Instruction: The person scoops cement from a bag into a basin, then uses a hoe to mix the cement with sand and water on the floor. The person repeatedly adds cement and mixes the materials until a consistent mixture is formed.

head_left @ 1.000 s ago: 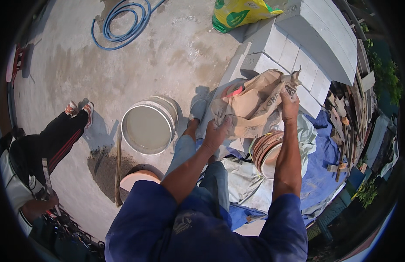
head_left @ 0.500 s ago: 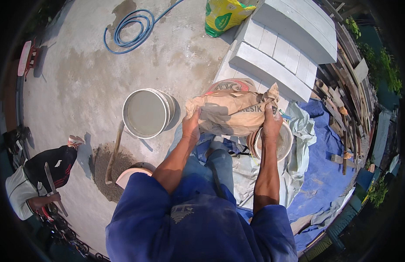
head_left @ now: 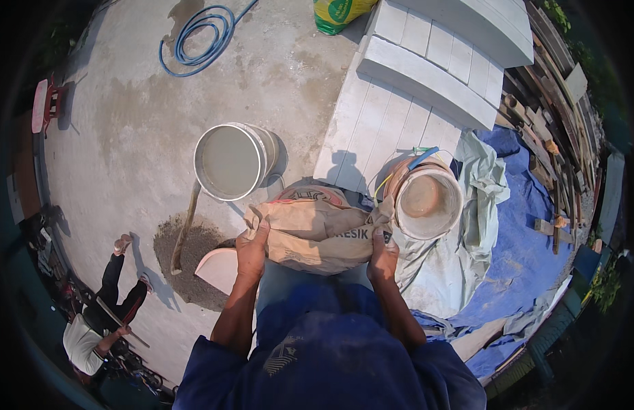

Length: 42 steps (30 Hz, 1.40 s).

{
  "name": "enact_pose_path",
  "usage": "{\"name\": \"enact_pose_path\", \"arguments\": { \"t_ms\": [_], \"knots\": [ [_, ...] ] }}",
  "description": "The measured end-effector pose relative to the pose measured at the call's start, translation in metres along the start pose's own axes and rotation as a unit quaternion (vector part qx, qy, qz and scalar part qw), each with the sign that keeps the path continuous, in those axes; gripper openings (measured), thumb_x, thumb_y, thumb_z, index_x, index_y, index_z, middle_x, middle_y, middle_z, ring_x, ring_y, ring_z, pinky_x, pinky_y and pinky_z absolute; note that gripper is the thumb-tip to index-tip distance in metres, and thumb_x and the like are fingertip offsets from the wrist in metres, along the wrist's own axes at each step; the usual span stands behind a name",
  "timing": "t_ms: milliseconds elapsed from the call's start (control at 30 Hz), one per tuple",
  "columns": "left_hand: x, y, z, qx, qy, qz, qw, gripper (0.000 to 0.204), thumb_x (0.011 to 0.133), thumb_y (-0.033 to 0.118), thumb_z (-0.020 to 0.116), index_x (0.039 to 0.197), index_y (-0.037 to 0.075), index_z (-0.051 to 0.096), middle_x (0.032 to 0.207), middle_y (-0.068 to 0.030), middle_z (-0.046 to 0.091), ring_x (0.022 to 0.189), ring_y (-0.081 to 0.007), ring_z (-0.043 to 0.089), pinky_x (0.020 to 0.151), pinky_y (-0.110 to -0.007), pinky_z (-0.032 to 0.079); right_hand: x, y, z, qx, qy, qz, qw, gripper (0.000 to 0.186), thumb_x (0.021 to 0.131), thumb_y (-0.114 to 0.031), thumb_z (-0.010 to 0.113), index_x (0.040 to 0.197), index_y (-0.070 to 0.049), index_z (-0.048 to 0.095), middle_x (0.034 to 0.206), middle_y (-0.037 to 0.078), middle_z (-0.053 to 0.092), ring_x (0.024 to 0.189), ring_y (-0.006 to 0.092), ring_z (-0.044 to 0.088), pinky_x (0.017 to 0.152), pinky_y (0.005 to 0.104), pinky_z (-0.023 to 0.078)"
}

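Note:
A partly filled brown paper sack with dark and red print hangs in front of my belly, its top edge crumpled. My left hand is closed on its left top corner, thumb uppermost. At the twisted right corner my right hand grips the paper the same way. Beyond the left hand stands a white bucket of greyish liquid. Right of the sack is a dirty pale bucket with dried residue inside, and a blue-handled tool lies by its rim.
A wooden-handled tool lies over dark sand, beside a pinkish rounded piece. White steps rise ahead right, near stacked timber and a blue tarp. A coiled blue hose lies far left. Another person walks at left.
The sack and both hands have come closer to my body and moved left, uncovering the pale bucket. My grip stays on both corners. The person at left has taken a step.

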<state>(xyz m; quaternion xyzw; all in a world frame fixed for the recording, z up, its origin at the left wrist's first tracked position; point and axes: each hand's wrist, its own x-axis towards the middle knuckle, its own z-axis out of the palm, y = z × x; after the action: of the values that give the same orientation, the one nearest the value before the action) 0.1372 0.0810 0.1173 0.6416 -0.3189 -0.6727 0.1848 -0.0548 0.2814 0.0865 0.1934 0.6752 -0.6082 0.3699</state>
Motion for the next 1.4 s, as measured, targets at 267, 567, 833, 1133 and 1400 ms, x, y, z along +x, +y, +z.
{"name": "enact_pose_path", "arguments": {
  "t_ms": [267, 567, 833, 1133, 1400],
  "knots": [
    [0.073, -0.082, -0.054, 0.107, -0.14, -0.027, 0.984, 0.027, 0.095, 0.024, 0.067, 0.113, 0.004, 0.069, 0.098, 0.0009, 0.067, 0.086, -0.0085, 0.06, 0.077, -0.027, 0.049, -0.034, 0.112, -0.009, 0.108, 0.087, -0.007, 0.99, 0.025, 0.1, -0.02, 0.058, 0.113, 0.001, 0.063, 0.103, 0.009, 0.068, 0.088, 0.0166, 0.065, 0.081, 0.0325, 0.053],
    [0.17, -0.167, -0.01, 0.182, -0.226, -0.029, 0.957, 0.029, 0.097, 0.025, 0.064, 0.114, 0.002, 0.068, 0.102, -0.0015, 0.069, 0.09, -0.008, 0.062, 0.079, -0.025, 0.05, 0.061, 0.217, -0.048, 0.125, 0.136, -0.027, 0.982, 0.03, 0.1, -0.027, 0.058, 0.113, 0.0, 0.064, 0.101, 0.006, 0.068, 0.088, 0.0157, 0.063, 0.08, 0.0311, 0.052],
    [0.207, -0.21, -0.012, 0.255, -0.206, -0.02, 0.944, 0.031, 0.097, 0.026, 0.065, 0.113, 0.001, 0.069, 0.102, -0.0008, 0.07, 0.09, -0.0085, 0.061, 0.08, -0.024, 0.048, 0.068, 0.252, -0.066, 0.079, 0.157, 0.022, 0.984, 0.033, 0.099, -0.029, 0.06, 0.114, 0.0, 0.064, 0.1, 0.006, 0.068, 0.09, 0.0133, 0.061, 0.086, 0.0312, 0.048],
    [0.204, -0.2, -0.004, 0.232, -0.221, 0.012, 0.947, 0.03, 0.098, 0.021, 0.063, 0.119, 0.0, 0.065, 0.111, -0.003, 0.068, 0.101, -0.0095, 0.059, 0.089, -0.025, 0.047, 0.05, 0.229, -0.073, -0.065, 0.109, -0.008, 0.992, 0.026, 0.099, -0.021, 0.06, 0.111, 0.001, 0.063, 0.103, 0.005, 0.066, 0.095, 0.0113, 0.058, 0.087, 0.0284, 0.046],
    [0.109, -0.224, 0.035, 0.083, 0.032, -0.048, 0.995, 0.083, 0.078, 0.019, 0.082, 0.139, -0.005, 0.03, 0.135, -0.0207, 0.05, 0.116, -0.0278, 0.058, 0.093, -0.037, 0.05, 0.004, 0.118, -0.13, -0.1, 0.058, -0.031, 0.993, 0.063, 0.1, -0.042, 0.055, 0.136, 0.009, 0.048, 0.131, 0.022, 0.059, 0.121, 0.0289, 0.058, 0.101, 0.0393, 0.045]
  ]
}}
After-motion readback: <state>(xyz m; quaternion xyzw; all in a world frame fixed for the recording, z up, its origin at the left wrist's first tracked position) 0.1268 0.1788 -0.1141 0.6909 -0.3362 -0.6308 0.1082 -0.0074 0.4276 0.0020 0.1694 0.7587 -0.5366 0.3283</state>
